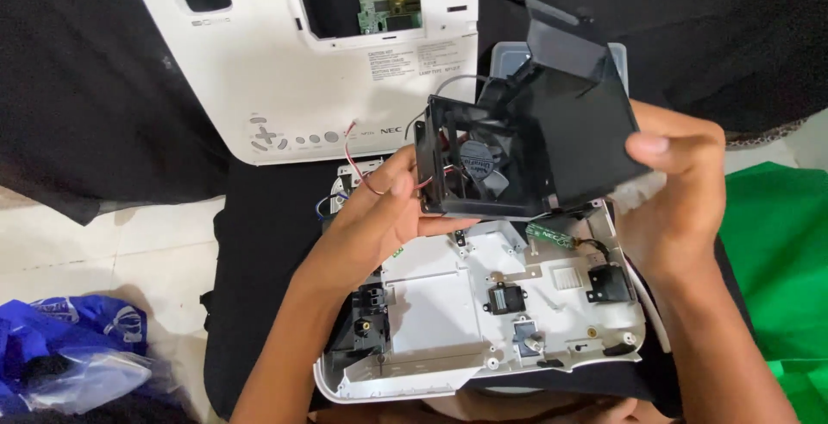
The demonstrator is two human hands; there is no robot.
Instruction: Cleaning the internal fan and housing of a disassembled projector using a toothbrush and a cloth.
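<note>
I hold a black cooling fan with its plastic air duct (552, 131) up over an opened white projector base (457, 303). My left hand (388, 208) grips the fan frame at its lower left corner, thumb beside the thin red wires (355, 155). My right hand (677, 174) pinches the duct's right side, thumb on top. The fan blades and round hub label face me. Below, the base shows black sockets, a small green circuit board (547, 234) and screw posts.
The projector's white top cover (293, 70) lies at the back, with buttons and an open hatch showing a green board. A black cloth (259, 243) covers the floor. A blue plastic bag (73, 351) sits front left, green fabric (776, 251) at the right.
</note>
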